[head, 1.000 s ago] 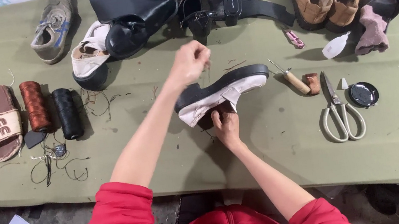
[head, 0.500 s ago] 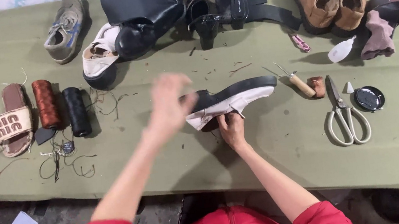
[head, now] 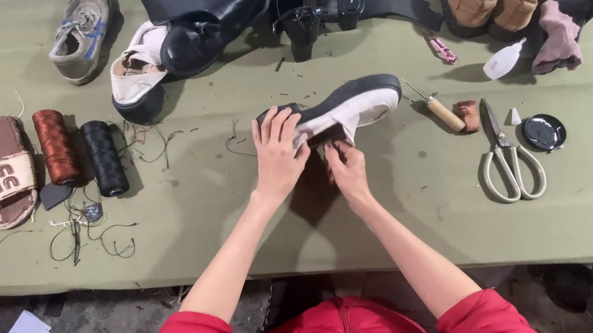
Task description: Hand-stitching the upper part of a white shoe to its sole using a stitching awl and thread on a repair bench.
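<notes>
A black shoe with a white sole (head: 350, 107) lies on its side in the middle of the green-covered table (head: 412, 220). My left hand (head: 277, 152) rests over its heel end with the fingers spread on it. My right hand (head: 347, 167) grips the shoe's lower edge from below, fingers pinched at the sole. A wooden-handled awl (head: 440, 111) lies just right of the shoe.
Scissors (head: 507, 154) and a round black tin (head: 544, 132) lie at the right. A brown thread spool (head: 56, 146), a black spool (head: 103, 157) and a sandal (head: 3, 180) sit at the left. Several shoes and boots (head: 212, 8) line the far edge.
My left hand has come down from above the shoe and now lies on its heel end. The shoe has settled lower onto the table; my right hand has kept its hold.
</notes>
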